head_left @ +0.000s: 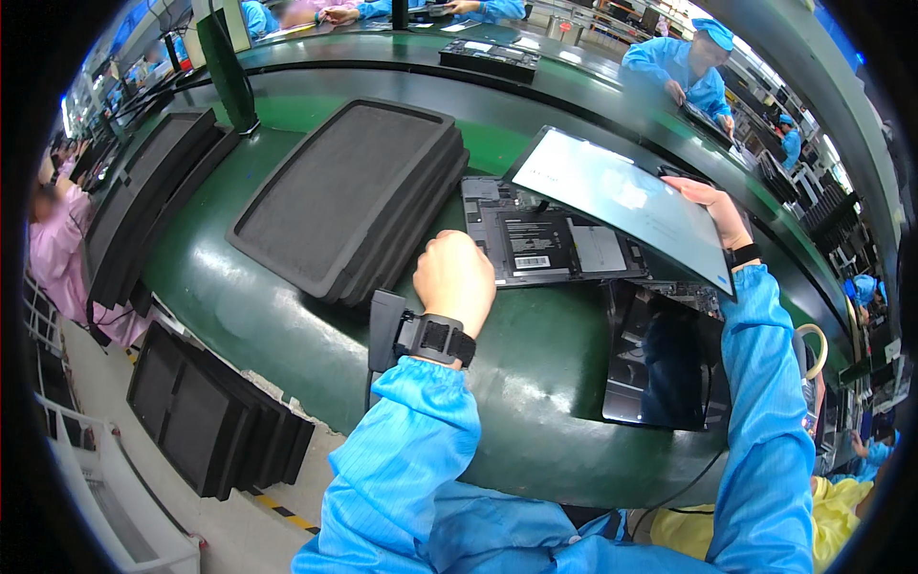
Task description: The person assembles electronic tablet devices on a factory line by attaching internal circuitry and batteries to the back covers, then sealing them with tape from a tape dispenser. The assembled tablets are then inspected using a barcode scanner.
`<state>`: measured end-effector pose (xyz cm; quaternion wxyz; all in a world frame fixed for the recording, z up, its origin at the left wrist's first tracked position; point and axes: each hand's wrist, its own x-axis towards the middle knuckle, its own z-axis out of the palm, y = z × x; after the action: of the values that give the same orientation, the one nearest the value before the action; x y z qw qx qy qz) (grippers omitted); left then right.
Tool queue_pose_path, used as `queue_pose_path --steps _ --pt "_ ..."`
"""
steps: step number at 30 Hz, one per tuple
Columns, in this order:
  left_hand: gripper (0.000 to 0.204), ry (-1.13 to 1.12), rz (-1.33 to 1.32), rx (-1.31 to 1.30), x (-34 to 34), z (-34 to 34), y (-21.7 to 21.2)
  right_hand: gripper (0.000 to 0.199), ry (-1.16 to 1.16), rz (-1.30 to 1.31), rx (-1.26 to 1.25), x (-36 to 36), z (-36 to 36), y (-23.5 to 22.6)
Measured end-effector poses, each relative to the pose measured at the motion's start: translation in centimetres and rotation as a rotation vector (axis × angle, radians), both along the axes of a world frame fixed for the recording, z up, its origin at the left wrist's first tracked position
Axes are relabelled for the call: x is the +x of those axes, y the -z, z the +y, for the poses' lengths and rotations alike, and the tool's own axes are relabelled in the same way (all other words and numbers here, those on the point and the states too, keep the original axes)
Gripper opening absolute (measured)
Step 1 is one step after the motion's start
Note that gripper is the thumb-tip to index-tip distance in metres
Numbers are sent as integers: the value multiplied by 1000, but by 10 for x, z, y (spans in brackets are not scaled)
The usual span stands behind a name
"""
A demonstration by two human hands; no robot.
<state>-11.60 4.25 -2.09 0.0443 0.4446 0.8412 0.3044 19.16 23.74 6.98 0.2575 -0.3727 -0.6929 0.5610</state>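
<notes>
My right hand (710, 207) grips the right edge of a flat display panel (612, 191) with a pale, shiny face, held tilted above the bench. Beneath it lies an opened laptop base (535, 244), its battery and inner parts exposed; the panel hides part of it. Beside the base's left edge is my left hand (455, 277), closed with the fingers curled under, so whatever they may hold is hidden. A black strap with a dark block sits on that wrist. A glossy dark panel (660, 359) lies on the bench near my right forearm.
Stacked black foam trays (349, 191) stand left of the laptop base, with more trays (153, 201) at far left and others (215, 411) below the bench edge. Another laptop part (490, 59) rests on the far line. A tape roll (813, 352) is at right. Co-workers sit beyond.
</notes>
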Motion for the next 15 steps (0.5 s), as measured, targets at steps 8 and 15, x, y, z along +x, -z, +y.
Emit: queue_pose_path --steps 8,15 --pt "22 111 -794 341 -7 12 24 39 -89 75 -83 -6 -9 4" --pt "29 402 -1467 534 20 5 12 37 -90 158 -262 6 -28 -6"
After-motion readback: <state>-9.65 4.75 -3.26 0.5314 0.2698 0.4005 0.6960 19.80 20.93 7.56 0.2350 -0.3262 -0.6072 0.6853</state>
